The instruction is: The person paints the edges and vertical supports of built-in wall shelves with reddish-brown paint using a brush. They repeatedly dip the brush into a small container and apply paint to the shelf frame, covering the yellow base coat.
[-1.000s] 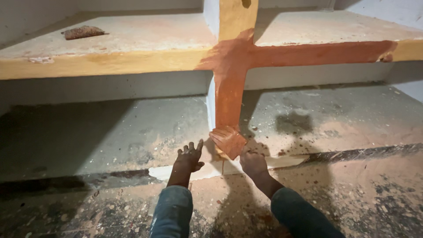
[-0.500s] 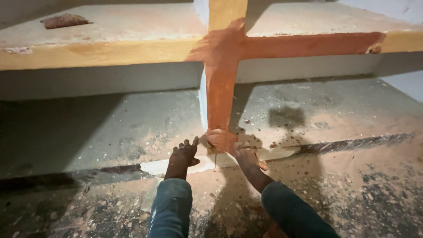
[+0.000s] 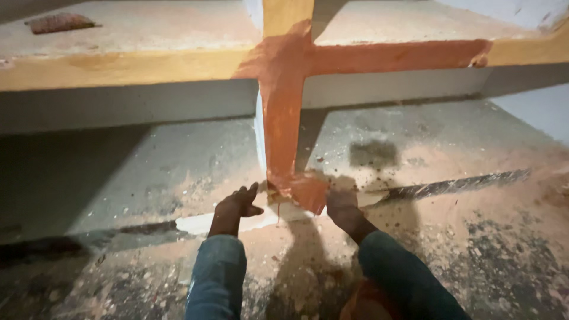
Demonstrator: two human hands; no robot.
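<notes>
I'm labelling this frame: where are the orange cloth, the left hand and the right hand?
orange cloth (image 3: 308,192), head view, middle of the pad.
left hand (image 3: 236,206), head view, back of the hand.
right hand (image 3: 342,204), head view, back of the hand.

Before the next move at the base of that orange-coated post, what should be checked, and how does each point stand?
1. Right hand on the orange rag at the foot of the vertical post: ok, though its grip is partly shadowed.
2. Left hand free, fingers spread on the lower shelf: ok.
3. Post coated down to its foot: ok.
4. Horizontal edge left of the post coated: not ok, bare wood.
5. Drips on the shelf below: cannot tell, dust and shadow hide them.
6. Floor free of dust: not ok.
</notes>
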